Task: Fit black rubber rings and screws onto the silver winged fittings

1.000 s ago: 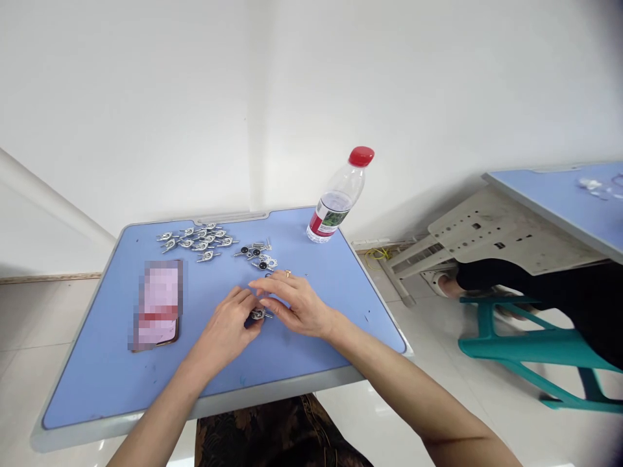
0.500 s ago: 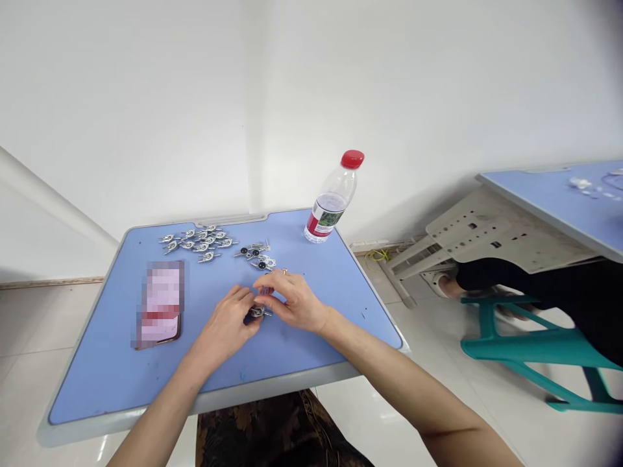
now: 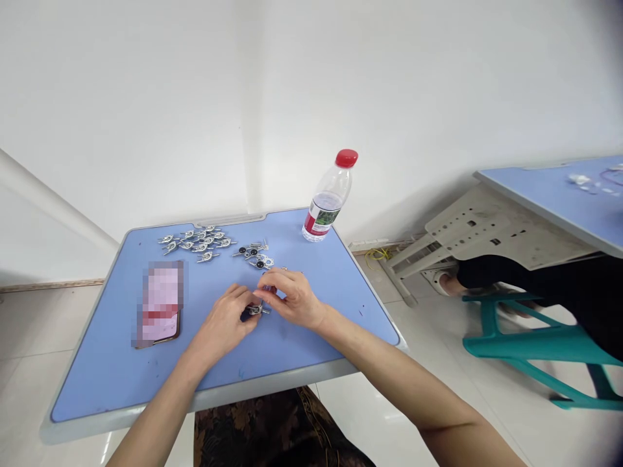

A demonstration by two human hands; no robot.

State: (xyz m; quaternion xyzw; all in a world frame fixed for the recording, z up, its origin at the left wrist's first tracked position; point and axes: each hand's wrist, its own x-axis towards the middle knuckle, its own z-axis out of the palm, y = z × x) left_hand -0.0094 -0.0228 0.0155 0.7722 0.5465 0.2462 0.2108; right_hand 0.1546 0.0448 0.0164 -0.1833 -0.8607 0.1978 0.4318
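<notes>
My left hand (image 3: 228, 318) is closed on a small silvery metal part (image 3: 255, 311) low over the blue desk, its fingers hiding much of it. Just above that part, my right hand (image 3: 294, 299) has thumb and forefinger pinched together; whatever lies between the tips is too small to name. Beyond my hands lie several loose metal pieces with round black knobs (image 3: 260, 264) and flat plates. To their left is a cluster of similar silvery metal parts (image 3: 202, 245) with thin pins.
A blurred-out phone (image 3: 163, 301) lies on the desk (image 3: 121, 363) at left. A water bottle with a red cap (image 3: 324, 206) stands at the back right. Further right are another desk (image 3: 555, 201), a green stool (image 3: 530, 344) and a seated person's leg.
Both hands stay over the same metal part. The right hand's fingertips have shifted slightly and the view has moved a little.
</notes>
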